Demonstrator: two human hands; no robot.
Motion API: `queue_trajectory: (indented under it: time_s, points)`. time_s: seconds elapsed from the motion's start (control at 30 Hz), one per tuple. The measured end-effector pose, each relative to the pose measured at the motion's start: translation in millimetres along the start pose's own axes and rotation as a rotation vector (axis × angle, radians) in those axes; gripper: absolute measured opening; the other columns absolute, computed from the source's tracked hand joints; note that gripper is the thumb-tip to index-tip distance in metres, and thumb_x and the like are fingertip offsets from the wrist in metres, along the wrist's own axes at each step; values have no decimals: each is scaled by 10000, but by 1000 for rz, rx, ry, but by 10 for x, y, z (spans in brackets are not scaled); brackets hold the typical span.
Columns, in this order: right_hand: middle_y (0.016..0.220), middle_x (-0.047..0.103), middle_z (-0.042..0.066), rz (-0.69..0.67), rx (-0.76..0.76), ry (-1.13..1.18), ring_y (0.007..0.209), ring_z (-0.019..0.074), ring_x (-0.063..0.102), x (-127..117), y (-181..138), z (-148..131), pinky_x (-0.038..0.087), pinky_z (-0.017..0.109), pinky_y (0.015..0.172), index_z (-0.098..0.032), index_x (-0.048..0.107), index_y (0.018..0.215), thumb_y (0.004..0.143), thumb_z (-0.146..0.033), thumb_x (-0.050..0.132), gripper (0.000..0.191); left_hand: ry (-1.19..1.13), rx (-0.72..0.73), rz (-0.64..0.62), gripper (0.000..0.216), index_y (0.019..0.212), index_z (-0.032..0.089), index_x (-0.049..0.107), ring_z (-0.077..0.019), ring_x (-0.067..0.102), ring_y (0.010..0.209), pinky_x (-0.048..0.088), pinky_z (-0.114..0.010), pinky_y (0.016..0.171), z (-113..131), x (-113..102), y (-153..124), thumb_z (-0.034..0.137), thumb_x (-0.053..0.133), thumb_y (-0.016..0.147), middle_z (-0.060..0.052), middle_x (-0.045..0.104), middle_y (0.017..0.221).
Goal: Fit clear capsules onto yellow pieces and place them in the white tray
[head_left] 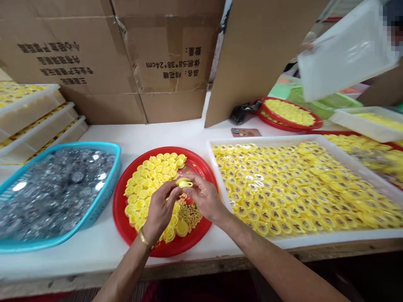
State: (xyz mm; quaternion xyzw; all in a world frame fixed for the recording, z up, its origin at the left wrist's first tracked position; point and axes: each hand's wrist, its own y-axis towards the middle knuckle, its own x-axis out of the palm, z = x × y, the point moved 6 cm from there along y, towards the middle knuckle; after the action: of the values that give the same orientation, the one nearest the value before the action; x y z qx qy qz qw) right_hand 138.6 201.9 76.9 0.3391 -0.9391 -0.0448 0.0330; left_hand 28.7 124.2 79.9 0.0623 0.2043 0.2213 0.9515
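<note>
One yellow piece (pixel 185 183) is pinched between left hand (pixel 159 206) and right hand (pixel 205 197), fingertips together; it should be gripped lightly, kept low over red tray (pixel 119 209) beneath.

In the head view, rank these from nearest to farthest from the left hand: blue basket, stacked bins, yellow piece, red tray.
From the left hand:
1. Yellow piece: at the fingertips, held between both hands.
2. Red tray: just below the hand.
3. Blue basket: left of the tray.
4. Stacked bins: far left, behind the basket.
</note>
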Motion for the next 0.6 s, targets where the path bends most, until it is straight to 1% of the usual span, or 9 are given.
queue_trajectory:
  time_s: [0.13, 0.27, 0.37, 0.4, 0.47, 0.5, 0.53, 0.57, 0.6]
  points:
    - [886, 680, 11, -7, 124, 103, 864, 190, 635, 20, 10, 50, 487, 336, 818, -259, 680, 955, 766, -384, 675, 227, 213, 84, 69, 279, 796, 201, 616, -144, 564, 575, 446, -259, 578, 13, -20, -16, 422, 475, 894, -8, 628, 663]
    - [862, 672, 7, 5, 178, 154, 820, 178, 636, 32, 11, 86, 482, 340, 815, -243, 677, 914, 734, -431, 692, 260, 347, 102, 122, 325, 697, 202, 577, -144, 530, 523, 410, -263, 532, 26, 62, 1, 436, 458, 888, -4, 579, 605]
    - [867, 683, 9, 8, 185, 122, 812, 176, 638, -103, -3, 57, 484, 348, 815, -244, 689, 923, 708, -433, 721, 287, 291, 23, 51, 396, 721, 199, 596, -162, 551, 536, 448, -277, 527, 7, 162, 0, 500, 406, 896, -17, 598, 616]
    - [869, 690, 12, 31, 184, 121, 817, 175, 639, -236, 7, 32, 486, 352, 818, -241, 692, 929, 702, -428, 728, 297, 237, -9, 4, 422, 788, 196, 624, -171, 578, 573, 482, -286, 555, -6, 191, -3, 515, 374, 905, -29, 629, 665]
    - [863, 700, 19, 181, 176, 118, 818, 172, 641, -706, 58, -38, 494, 354, 814, -224, 697, 920, 693, -420, 735, 302, 141, -67, -61, 474, 984, 198, 653, -186, 623, 667, 536, -314, 633, -42, 202, -5, 536, 327, 914, -50, 678, 806]
    - [854, 702, 22, 328, 171, 95, 806, 168, 640, -1047, 88, -82, 499, 349, 801, -217, 699, 912, 692, -415, 736, 298, 115, -88, -65, 495, 1061, 203, 648, -192, 634, 701, 549, -327, 661, -64, 178, -1, 549, 328, 909, -55, 687, 861]
    - [819, 698, 21, 515, 168, 8, 764, 159, 634, -1433, 104, -137, 505, 337, 775, -209, 698, 873, 685, -416, 741, 283, 103, -106, -57, 511, 1108, 209, 643, -197, 641, 720, 556, -336, 675, -92, 144, 6, 564, 341, 899, -58, 691, 891]
    - [824, 691, 16, 623, 152, -41, 754, 146, 621, -1779, 139, -198, 497, 327, 785, -205, 689, 873, 696, -409, 739, 275, 97, -121, -42, 525, 1120, 212, 649, -202, 644, 719, 560, -338, 666, -122, 107, 14, 582, 357, 886, -58, 694, 892]
    - [828, 678, 6, 689, 139, -71, 749, 136, 611, -2090, 185, -247, 492, 324, 794, -204, 676, 896, 713, -408, 730, 280, 93, -139, -25, 538, 1116, 213, 659, -203, 645, 711, 562, -335, 649, -157, 75, 21, 597, 370, 874, -58, 696, 882]
